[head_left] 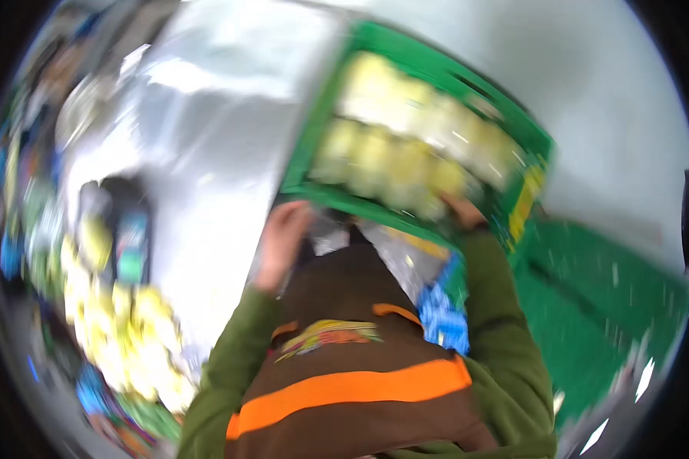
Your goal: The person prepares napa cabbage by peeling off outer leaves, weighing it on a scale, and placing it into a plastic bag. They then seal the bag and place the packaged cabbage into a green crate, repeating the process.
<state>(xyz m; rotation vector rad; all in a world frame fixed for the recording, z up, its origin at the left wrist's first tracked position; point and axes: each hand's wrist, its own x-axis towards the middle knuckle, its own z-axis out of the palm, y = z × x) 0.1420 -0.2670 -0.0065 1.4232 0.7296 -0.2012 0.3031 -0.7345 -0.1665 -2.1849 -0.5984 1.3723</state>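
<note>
A green crate (436, 65) holds two rows of pale yellow vegetables in clear bags (406, 172), which look like chicory but are blurred. My right hand (465, 212) reaches over the near side into the crate, its fingers against a bag near the right corner. Blur hides whether they grip it. Just outside the crate's near left corner is my left hand (283, 241), fingers loosely bent and apart, with nothing visible in it. It is close to the edge of the shiny metal table (207, 176).
Loose pale yellow vegetables (130, 329) lie piled on the table at left, beside a dark device (130, 237) with a lit screen. Blue plastic (442, 314) and clear film (406, 260) are near my apron (344, 344). More green crates (589, 306) stand at right.
</note>
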